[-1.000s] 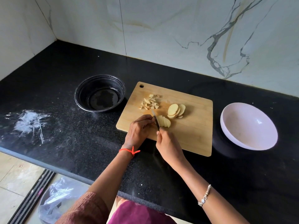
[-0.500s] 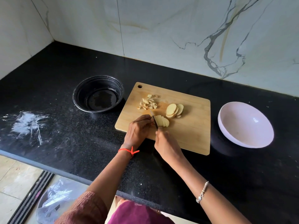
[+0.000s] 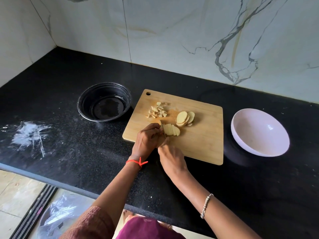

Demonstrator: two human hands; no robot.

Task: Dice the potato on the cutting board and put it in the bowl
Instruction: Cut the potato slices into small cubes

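Observation:
A wooden cutting board point(image 3: 198, 145) lies on the black counter. On it are a stack of potato slices point(image 3: 171, 130) cut into strips, a fan of round potato slices point(image 3: 185, 118) and a small heap of diced pieces point(image 3: 158, 111). My left hand point(image 3: 147, 140) has its fingers curled against the left end of the strip stack. My right hand point(image 3: 170, 156) grips a knife point(image 3: 164, 132), whose thin blade stands down in the stack beside my left fingertips; its handle is hidden in my fist. A pale pink bowl point(image 3: 241, 135), holding nothing, sits right of the board.
A black round bowl point(image 3: 84, 107) with a wet bottom stands left of the board. A white powdery smear point(image 3: 31, 137) marks the counter at the far left. Marble walls close the back and left. Below the counter edge sits a bin with a plastic bag point(image 3: 58, 214).
The knife blade has gone from raised and slanted to standing down in the strip stack by my left fingertips. The camera view has shifted slightly.

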